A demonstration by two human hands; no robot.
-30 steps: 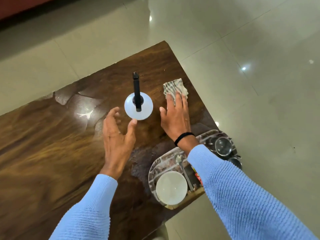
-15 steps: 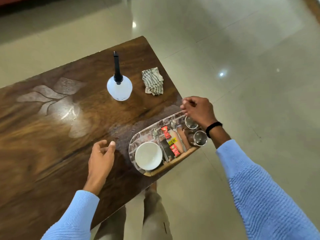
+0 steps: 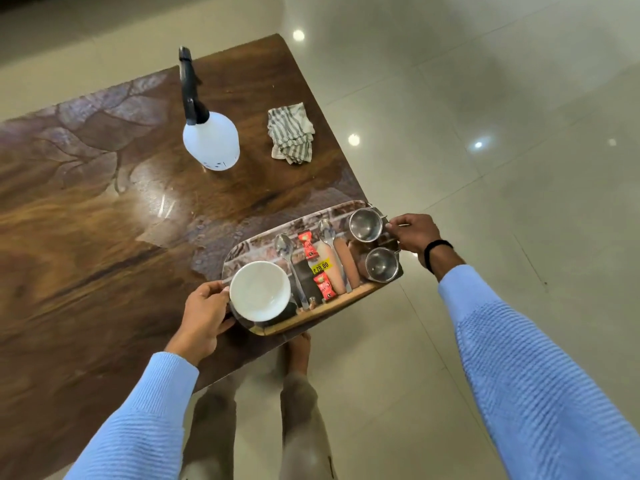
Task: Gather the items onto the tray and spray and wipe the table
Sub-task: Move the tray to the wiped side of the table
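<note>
An oblong printed tray (image 3: 256,243) sits at the table's near right corner, partly over the edge. It carries a white bowl (image 3: 260,291), two spoons (image 3: 284,249), red sachets (image 3: 307,244) and two steel cups (image 3: 365,225). My left hand (image 3: 204,315) grips the tray's left end beside the bowl. My right hand (image 3: 414,233) grips its right end by the cups. A white spray bottle (image 3: 212,140) with a black nozzle stands upright farther back, and a striped cloth (image 3: 291,133) lies crumpled to its right.
The dark wooden table (image 3: 86,244) shines wet near the tray and bottle. Pale glossy floor tiles (image 3: 502,133) lie to the right and front. My legs and a bare foot (image 3: 299,348) show below the table edge.
My right hand left the cloth and went to the tray's right end. My left hand moved from near the bottle to the tray's left end. The view shifted back.
</note>
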